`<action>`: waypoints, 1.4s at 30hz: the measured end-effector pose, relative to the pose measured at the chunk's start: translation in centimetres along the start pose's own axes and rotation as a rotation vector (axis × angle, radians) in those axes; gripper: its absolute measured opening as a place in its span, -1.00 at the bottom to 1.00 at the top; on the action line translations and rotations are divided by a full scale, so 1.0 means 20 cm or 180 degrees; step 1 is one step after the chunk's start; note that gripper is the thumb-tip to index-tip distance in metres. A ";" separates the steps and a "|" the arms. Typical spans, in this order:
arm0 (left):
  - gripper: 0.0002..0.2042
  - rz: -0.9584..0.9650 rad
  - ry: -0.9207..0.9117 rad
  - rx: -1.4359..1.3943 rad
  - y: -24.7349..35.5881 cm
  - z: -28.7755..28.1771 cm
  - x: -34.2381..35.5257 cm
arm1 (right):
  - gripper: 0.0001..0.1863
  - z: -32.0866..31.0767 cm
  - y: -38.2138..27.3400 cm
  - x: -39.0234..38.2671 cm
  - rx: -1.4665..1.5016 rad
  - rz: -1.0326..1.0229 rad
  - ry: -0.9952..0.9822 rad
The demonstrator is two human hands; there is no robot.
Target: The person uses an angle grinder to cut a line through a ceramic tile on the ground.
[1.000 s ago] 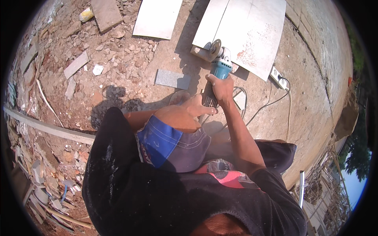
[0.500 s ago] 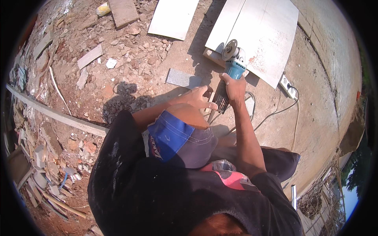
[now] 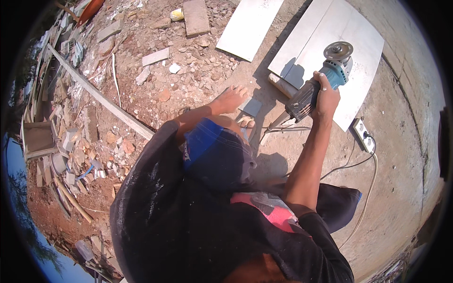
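My right hand (image 3: pixel 325 98) grips the teal and black body of an angle grinder (image 3: pixel 336 74), its round disc facing up at the far end. The grinder is over the near part of a large pale sheet (image 3: pixel 349 29), with its cord running back from the dark rear end. My left hand (image 3: pixel 231 99) holds nothing; its fingers are spread beside a small grey tile piece (image 3: pixel 250 107). Toes of a foot (image 3: pixel 247 123) show just below that piece. My left forearm passes beyond my bent knee, which is covered by blue and dark cloth.
A wooden block (image 3: pixel 282 85) lies under the sheet's near edge. Another white panel (image 3: pixel 250 28) rests further left. A white power strip (image 3: pixel 363 135) with a plugged-in cord sits at the right. Rubble, a long wooden strip (image 3: pixel 101 92) and a flat slab (image 3: pixel 196 18) cover the left ground.
My left hand has come off the grinder's rear and moved left. My right hand has carried the grinder further over the sheet. The view has also turned.
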State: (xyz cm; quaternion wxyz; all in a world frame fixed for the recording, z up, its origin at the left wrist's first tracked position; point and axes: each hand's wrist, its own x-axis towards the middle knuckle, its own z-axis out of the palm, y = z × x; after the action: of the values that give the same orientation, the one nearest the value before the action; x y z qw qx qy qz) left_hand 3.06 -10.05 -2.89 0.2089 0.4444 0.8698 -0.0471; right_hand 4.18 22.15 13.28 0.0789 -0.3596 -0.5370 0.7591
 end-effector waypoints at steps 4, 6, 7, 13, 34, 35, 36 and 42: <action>-0.25 -0.0598 -0.0245 0.0018 -0.06 -0.20 -0.03 | -0.79 -0.05 -0.14 0.03 0.0221 -0.0318 0.0024; -0.23 -0.1082 -0.0334 0.0027 -0.10 -0.41 -0.08 | -0.77 -0.08 -0.24 0.01 0.0365 -0.0276 0.0024; -0.23 -0.1319 -0.0341 -0.0005 -0.12 -0.51 -0.10 | -0.76 -0.09 -0.27 0.03 0.0333 -0.0366 0.0092; -0.25 -0.2144 -0.0240 0.0477 -0.52 -0.79 -0.22 | -0.74 -0.19 -0.41 0.06 0.0174 -0.0452 0.0114; -0.29 -0.2462 0.0777 0.0021 -1.82 -0.91 0.93 | -0.64 0.05 -0.09 0.41 -0.0192 -0.0043 0.1192; -0.28 -0.2327 0.0939 0.0115 -1.79 -0.91 1.01 | -0.65 0.08 -0.10 0.40 -0.0216 -0.0083 0.1296; -0.25 -0.2127 0.1339 0.0081 -1.77 -0.89 1.06 | -0.65 0.12 -0.11 0.39 -0.0219 -0.0104 0.1358; 0.16 -0.1308 0.1238 -0.0501 -1.14 -0.86 1.42 | -0.68 0.19 -0.11 0.27 -0.0301 0.0082 0.1458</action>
State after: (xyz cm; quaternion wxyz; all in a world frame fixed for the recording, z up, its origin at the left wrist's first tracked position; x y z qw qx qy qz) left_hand -35.37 2.31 -1.10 0.0582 0.2421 0.9663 0.0654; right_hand -2.77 22.88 13.42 0.1719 -0.5326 -0.5354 0.6326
